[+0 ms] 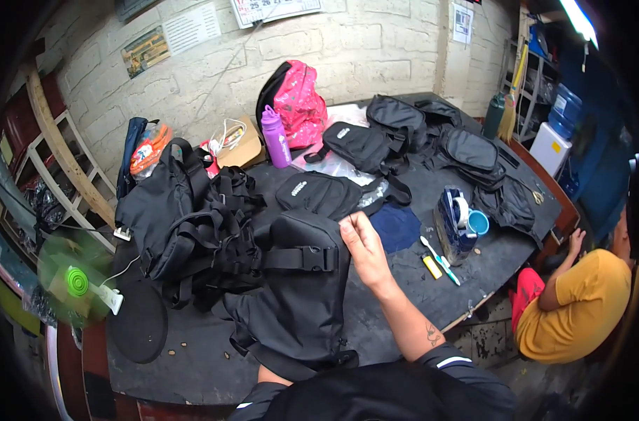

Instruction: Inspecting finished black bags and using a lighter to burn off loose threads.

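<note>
A black bag (302,295) stands in front of me, tilted, with a side-release buckle (318,259) on a strap across its upper part. My right hand (362,242) pinches its upper right edge between thumb and fingers. The left forearm reaches in under the lower part of this bag, which hides my left hand and its fingers. More black bags and loose straps lie piled to the left (158,210). Just behind the held bag lies a smaller black bag (316,193) with a pale print, next to a dark blue cloth (397,226).
Black bags (358,146) cover the table's far right. A purple bottle (275,137), pink backpack (300,105) and cardboard box (244,144) stand along the wall. Right: tape holder (454,221), yellow lighter (432,267). A fan (76,281) spins at left. A person in yellow (579,305) sits right.
</note>
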Demonstrator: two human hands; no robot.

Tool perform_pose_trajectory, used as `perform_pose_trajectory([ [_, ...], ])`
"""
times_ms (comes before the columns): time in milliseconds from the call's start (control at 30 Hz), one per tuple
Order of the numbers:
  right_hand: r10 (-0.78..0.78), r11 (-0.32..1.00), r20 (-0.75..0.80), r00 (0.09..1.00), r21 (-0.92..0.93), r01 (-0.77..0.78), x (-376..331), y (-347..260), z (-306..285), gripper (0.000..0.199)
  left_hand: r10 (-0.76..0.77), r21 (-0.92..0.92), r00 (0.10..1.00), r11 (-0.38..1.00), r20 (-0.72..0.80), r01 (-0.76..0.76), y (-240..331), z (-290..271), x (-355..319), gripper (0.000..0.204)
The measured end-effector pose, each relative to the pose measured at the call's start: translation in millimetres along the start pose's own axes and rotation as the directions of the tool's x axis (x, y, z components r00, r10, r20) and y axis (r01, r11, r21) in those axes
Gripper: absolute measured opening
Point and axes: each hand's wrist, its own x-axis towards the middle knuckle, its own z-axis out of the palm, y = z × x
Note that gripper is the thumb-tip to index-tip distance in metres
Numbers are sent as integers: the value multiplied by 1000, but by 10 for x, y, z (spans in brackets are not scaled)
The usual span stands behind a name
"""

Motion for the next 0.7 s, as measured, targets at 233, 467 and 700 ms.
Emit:
perform_pose_trajectory([
  [233, 248, 717, 1, 969, -673, -183, -275, 1050, -725, 34, -183, -124, 978, 977, -95, 171, -496, -164, -236, 51],
  [467, -132, -71, -335, 933, -935, -346, -617, 1566, -1697, 31, -209, -143, 973, 971, -100, 194, -532, -227, -156, 51],
  [700, 122, 416, -275, 954, -858, -300, -546, 1412, -1800, 37, -125, -99, 988, 988, -94, 116, -333, -209, -80, 51],
])
